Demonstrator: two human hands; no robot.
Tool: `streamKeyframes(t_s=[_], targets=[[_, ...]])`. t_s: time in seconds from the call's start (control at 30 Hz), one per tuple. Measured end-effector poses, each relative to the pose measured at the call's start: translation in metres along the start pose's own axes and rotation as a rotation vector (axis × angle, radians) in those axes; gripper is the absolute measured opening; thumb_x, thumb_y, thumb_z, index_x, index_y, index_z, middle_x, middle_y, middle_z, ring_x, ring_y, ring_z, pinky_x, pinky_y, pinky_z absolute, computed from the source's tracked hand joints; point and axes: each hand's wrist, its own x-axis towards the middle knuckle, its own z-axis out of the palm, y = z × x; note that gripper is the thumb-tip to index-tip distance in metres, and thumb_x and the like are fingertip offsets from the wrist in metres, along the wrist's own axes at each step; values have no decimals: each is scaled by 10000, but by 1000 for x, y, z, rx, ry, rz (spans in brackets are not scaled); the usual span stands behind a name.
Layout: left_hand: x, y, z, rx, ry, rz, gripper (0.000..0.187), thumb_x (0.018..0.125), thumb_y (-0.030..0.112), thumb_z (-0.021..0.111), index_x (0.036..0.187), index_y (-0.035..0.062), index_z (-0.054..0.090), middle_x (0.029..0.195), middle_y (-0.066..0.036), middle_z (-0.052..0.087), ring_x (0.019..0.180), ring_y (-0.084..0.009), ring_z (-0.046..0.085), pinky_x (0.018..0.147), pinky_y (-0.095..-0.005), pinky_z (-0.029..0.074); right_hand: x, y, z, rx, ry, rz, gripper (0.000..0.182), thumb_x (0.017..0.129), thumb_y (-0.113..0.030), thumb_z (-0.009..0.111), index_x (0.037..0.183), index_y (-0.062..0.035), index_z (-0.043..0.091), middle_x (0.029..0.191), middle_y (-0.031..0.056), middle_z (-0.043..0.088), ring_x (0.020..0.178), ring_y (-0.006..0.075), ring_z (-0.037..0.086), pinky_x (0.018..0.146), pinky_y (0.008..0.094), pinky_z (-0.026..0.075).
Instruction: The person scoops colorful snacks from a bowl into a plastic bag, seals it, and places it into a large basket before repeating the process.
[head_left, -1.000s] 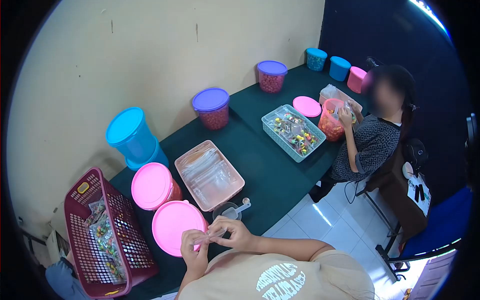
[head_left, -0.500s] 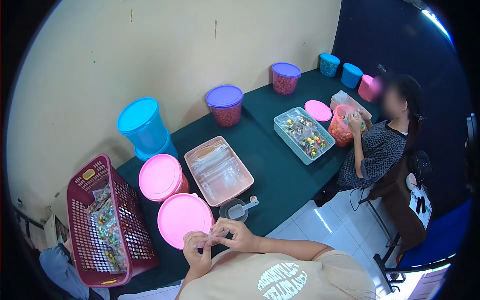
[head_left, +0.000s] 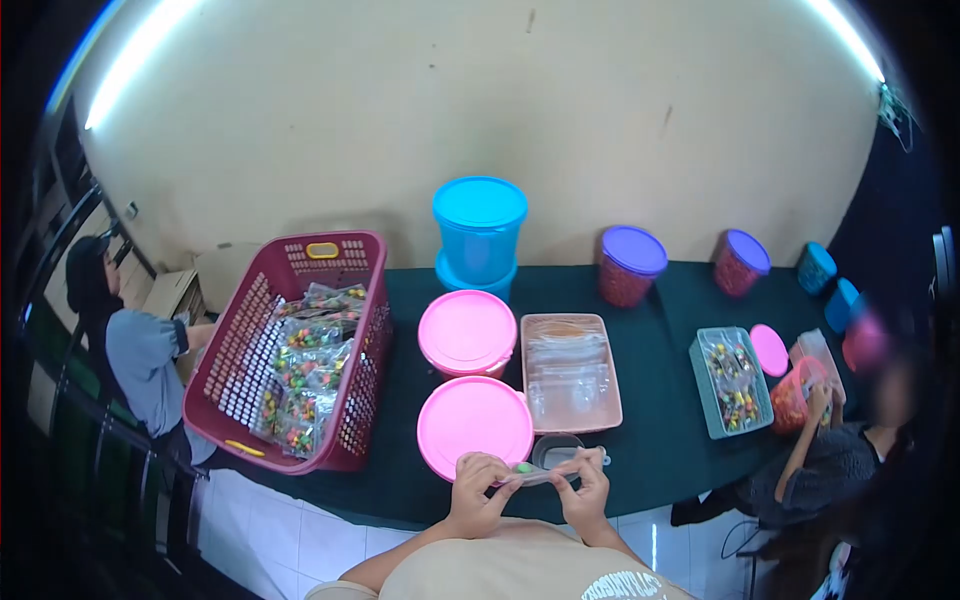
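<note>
Between my two hands a small clear plastic bag (head_left: 538, 474) is stretched sideways, with a bit of green showing near its left end. My left hand (head_left: 478, 495) pinches one end, over the front edge of a pink lid (head_left: 475, 428) on a tub. The other end is pinched by my right hand (head_left: 584, 490), just in front of a clear round bowl (head_left: 552, 451). A scoop handle (head_left: 604, 458) pokes out beside that hand. Beyond the bowl, a pink tray (head_left: 616, 400) holds a stack of flat clear bags (head_left: 568, 365).
At left stands a maroon basket (head_left: 365, 400) with filled candy bags (head_left: 305, 370). Blue tubs (head_left: 480, 235) and purple-lidded tubs (head_left: 632, 265) line the wall. A green tray (head_left: 708, 400) of filled bags is near a person (head_left: 840, 460) at right; another person (head_left: 140, 350) is at left.
The view has swung left and levelled, bringing the whole basket and the left person into sight. My hands have moved apart, drawing the bag out between them.
</note>
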Motion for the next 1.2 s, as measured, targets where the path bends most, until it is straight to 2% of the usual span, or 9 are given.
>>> streamKeyframes(t_s=[0.27,0.33,0.37,0.4,0.47,0.57,0.87,1.1,1.2], targets=[[-4,-6,-14,-13,76,-24,112,792,137,697,791,58,618,790,-55,605,808,-228,576,819,-344,362,4,9,5,122,-29,47,132,772,-138,735,746,-65,629,781,33,656,878,216,470,1000,471,327],[5,-9,-20,-24,150,-12,141,799,140,694,857,46,607,870,-79,614,849,-261,584,850,-370,394,14,11,4,128,-108,-33,110,802,-106,699,788,-53,604,831,66,630,883,207,490,989,464,359],[3,-4,-19,-63,305,-137,210,810,165,692,935,32,587,973,-103,615,896,-287,582,876,-400,418,16,10,7,232,16,-17,107,816,-97,680,813,-42,588,863,84,606,891,209,505,975,451,380],[3,-6,-25,93,308,-16,284,816,177,694,1034,32,585,1056,-124,609,965,-295,578,894,-405,427,15,6,9,333,123,8,107,829,-87,661,838,-30,572,894,101,582,898,211,520,962,439,402],[4,15,-32,81,-9,4,376,796,162,711,1127,39,582,1135,-139,597,1060,-277,571,922,-367,434,15,-9,19,303,31,-100,123,857,-114,634,875,-13,566,936,122,571,946,255,556,924,392,422],[12,16,-22,-35,-35,1,391,794,153,710,1152,40,597,1162,-116,606,1113,-274,557,946,-377,434,24,-26,29,199,-152,-351,139,892,-155,595,889,-17,574,937,125,589,922,250,547,861,355,403],[11,9,-11,114,54,134,264,752,33,656,1013,63,636,1026,-62,642,996,-254,574,892,-390,389,46,-24,23,-298,-19,-459,380,697,-118,761,1027,-61,581,897,81,525,836,268,472,759,390,359],[23,10,-18,243,52,247,191,707,44,663,892,71,623,895,-53,629,860,-254,574,820,-395,404,58,-58,3,-580,-234,-402,107,691,-202,765,713,-147,676,907,39,474,934,239,418,858,392,247],[19,4,-25,263,15,194,156,698,47,662,844,66,610,850,-65,615,792,-265,560,778,-394,417,51,-45,4,-540,-303,-267,99,697,-203,748,766,-164,688,915,10,502,954,242,417,867,427,253]])
